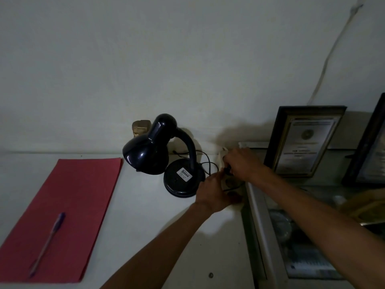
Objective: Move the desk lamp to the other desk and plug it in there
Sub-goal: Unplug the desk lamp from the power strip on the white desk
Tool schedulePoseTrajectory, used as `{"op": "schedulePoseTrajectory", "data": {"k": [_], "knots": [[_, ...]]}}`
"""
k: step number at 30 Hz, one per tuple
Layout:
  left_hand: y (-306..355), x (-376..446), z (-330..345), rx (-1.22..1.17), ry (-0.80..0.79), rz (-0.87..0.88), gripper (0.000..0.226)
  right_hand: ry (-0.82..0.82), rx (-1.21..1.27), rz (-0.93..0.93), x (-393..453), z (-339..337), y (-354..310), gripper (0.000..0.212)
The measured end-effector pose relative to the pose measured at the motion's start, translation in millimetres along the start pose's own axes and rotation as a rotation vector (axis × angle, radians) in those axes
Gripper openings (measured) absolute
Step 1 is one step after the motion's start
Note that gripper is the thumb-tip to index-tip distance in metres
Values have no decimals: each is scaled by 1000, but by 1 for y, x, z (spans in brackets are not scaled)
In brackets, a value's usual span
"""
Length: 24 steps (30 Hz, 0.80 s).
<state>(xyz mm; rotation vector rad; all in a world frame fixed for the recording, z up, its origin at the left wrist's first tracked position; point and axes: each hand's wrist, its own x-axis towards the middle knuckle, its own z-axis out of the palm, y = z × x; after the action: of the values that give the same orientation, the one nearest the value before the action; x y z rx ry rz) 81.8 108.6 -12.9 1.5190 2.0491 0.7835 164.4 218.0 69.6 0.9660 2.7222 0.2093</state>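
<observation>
The black desk lamp (166,157) is standing on the white desk (145,226), near the wall, its shade tipped down and to the left and its round base (183,180) carrying a white label. Just right of the lamp's base, a pale power strip (227,180) is lying along the desk's right edge, and both hands are working over it. The right hand (243,165), right of the lamp, is pinching a small black plug (227,170) in a narrow grip at the strip's upper part. The left hand (214,195), just below and right of the lamp's base, is resting on the strip's lower part; whether its grip is closed around the strip cannot be told, as the fingers are hidden in shadow. The lamp's thin black cord (206,161) is looping from behind the neck toward the plug. Left of the lamp, a red folder (68,205) is lying flat on the desk with a purple pen (48,243) on it. Behind the lamp's shade, a small brownish object (140,127) is sitting against the wall. Well right of the lamp, a framed certificate (306,140) is leaning against the wall.
</observation>
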Motion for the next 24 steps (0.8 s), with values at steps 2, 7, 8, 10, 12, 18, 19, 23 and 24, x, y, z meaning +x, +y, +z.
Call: {"op": "schedulePoseTrajectory", "data": {"k": [2,7,8,10,12,18,19,23,24], "knots": [[0,-1,-1,7,17,2,100,2,9,-1,1,0,0,19],[0,-2,0,57,28,-10,108,11,17,6,1,0,0,22],[0,-3,1,69,27,-10,108,6,33,4,1,-1,0,23],[0,-4,2,87,17,-16,109,-1,63,0,1,-3,0,24],[0,-4,3,103,15,-31,109,-11,75,-6,1,-5,0,25],[2,-6,2,116,21,-52,111,-21,80,8,3,-7,-1,26],[2,-5,2,119,18,-51,111,-23,81,10,3,-8,-1,26],[4,-5,0,149,2,-57,113,-28,91,-1,3,-7,0,24],[5,-5,-1,146,-2,-63,114,-33,93,-5,3,-7,0,24]]}}
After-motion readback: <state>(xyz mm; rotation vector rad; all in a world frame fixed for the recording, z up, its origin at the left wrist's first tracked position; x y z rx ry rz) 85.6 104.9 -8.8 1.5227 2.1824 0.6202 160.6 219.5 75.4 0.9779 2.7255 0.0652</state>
